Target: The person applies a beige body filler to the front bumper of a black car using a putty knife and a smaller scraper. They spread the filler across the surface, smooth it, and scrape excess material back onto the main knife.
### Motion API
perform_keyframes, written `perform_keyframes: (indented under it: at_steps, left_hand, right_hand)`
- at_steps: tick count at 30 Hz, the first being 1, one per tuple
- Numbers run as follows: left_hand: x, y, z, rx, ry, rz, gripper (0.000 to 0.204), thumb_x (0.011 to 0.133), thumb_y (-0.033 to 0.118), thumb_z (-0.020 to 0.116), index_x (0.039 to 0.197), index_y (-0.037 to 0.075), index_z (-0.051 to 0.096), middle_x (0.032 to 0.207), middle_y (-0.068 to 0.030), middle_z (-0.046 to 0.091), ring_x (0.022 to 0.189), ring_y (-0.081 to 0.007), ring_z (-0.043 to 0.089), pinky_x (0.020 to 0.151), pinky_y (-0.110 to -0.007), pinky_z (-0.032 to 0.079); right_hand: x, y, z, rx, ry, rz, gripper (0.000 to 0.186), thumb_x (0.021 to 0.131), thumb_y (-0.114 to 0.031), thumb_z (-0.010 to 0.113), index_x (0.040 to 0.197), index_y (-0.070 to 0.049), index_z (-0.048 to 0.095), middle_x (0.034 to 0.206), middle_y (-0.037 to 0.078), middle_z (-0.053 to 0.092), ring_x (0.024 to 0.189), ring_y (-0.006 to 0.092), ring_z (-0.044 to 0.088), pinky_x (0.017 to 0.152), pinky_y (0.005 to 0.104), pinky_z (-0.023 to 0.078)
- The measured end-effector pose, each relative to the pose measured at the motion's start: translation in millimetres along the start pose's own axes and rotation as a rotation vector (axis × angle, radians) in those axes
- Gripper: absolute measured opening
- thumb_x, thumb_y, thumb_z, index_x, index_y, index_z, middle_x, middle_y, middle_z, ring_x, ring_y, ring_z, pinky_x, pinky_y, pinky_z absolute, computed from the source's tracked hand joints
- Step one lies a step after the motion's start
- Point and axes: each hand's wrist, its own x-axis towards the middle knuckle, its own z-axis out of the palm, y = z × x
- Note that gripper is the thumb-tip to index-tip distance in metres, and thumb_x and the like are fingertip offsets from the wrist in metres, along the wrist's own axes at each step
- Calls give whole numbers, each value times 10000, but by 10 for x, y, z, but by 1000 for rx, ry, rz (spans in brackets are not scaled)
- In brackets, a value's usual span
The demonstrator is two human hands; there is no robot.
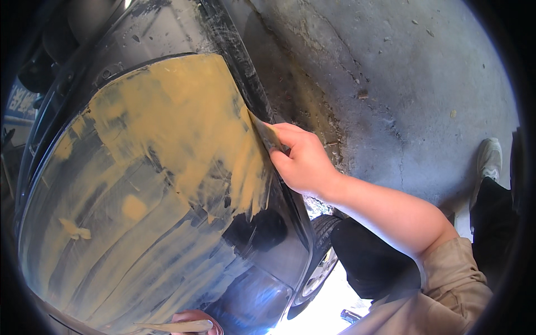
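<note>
My right hand (304,159) pinches a thin, flat filler spreader (261,129) between thumb and fingers. The spreader's blade touches the right-hand edge of a car body panel (262,245), beside a broad coat of yellow body filler (178,111). This filler is thick over the upper part and streaked thinly lower down, with dark paint showing through. Two small raised dabs stand out toward the left. At the bottom edge, my left hand (192,318), partly cut off, is closed around a narrow tan flat piece (167,326), seen nearly edge-on; its kind is unclear.
A car wheel (321,268) sits beyond the panel's lower right edge. Stained, cracked concrete floor (419,84) runs along the right. A dark-trousered knee (368,257) is under my right forearm, and a light shoe (490,159) rests at the far right.
</note>
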Motion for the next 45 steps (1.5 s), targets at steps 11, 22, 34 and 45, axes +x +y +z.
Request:
perform_keyframes:
  at_steps: [11, 22, 34, 45]
  left_hand:
    - [-59, 131, -29, -10, -43, -54, 627, 1013, 510, 663, 1110, -99, 554, 686, -215, 622, 492, -283, 606, 441, -399, 528]
    - [340, 347, 352, 58, -376, -68, 469, 1123, 293, 517, 1378, -99, 548, 849, -95, 675, 669, -162, 609, 603, -312, 508]
    - [239, 328, 150, -36, -205, 14, 689, 1063, 505, 579, 721, -94, 588, 576, -192, 603, 419, -259, 592, 382, -348, 516]
    - [278, 286, 216, 57, -199, 52, 716, 1080, 523, 527, 728, -97, 588, 566, -174, 600, 387, -237, 566, 364, -338, 515]
  right_hand:
    - [-268, -118, -131, -1, 81, -87, 399, 923, -9, 601, 1309, -55, 692, 1115, 167, 724, 1018, 306, 707, 881, 361, 543]
    - [-757, -1272, -185, 95, -664, -916, 600, 819, -104, 685, 1418, -84, 652, 1387, 72, 656, 941, 238, 629, 778, 322, 575]
    - [-591, -380, -131, 88, -49, -387, 372, 873, -18, 611, 1230, -58, 710, 926, 103, 733, 837, 232, 705, 749, 356, 570]
    - [127, 52, -180, 80, 41, 107, 332, 994, -84, 544, 1291, -39, 684, 1111, 96, 768, 995, 132, 676, 921, 323, 526]
